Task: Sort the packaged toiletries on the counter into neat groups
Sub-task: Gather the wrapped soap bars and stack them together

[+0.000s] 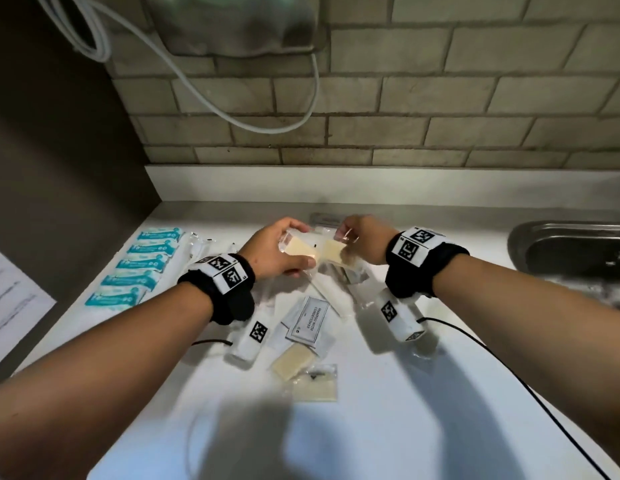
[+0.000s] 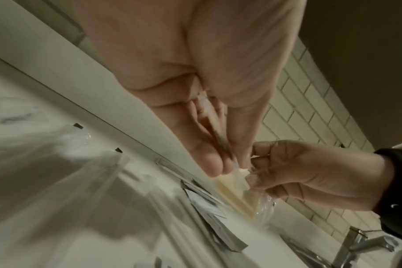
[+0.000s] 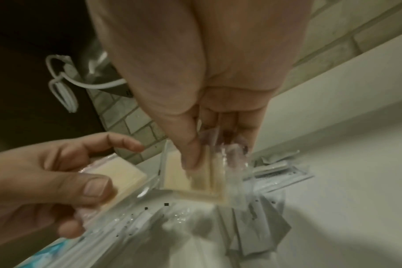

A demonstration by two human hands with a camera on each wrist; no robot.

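Head view: left hand (image 1: 279, 249) grips 1 clear-wrapped soap bar (image 1: 299, 250), right hand (image 1: 362, 239) pinches another soap pkt (image 1: 336, 252), both held just above the counter (image 1: 405, 393) w/ pkts edge to edge. Risk, imo: slick wrap slips, bar drops into unsorted pile below

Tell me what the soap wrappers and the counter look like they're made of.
Soap wrappers: likely thin clear plastic film; the cream bars show through and it glints and crinkles. Counter: smooth white, faintly glossy, perhaps laminate or solid surface; the exact material can't be told.
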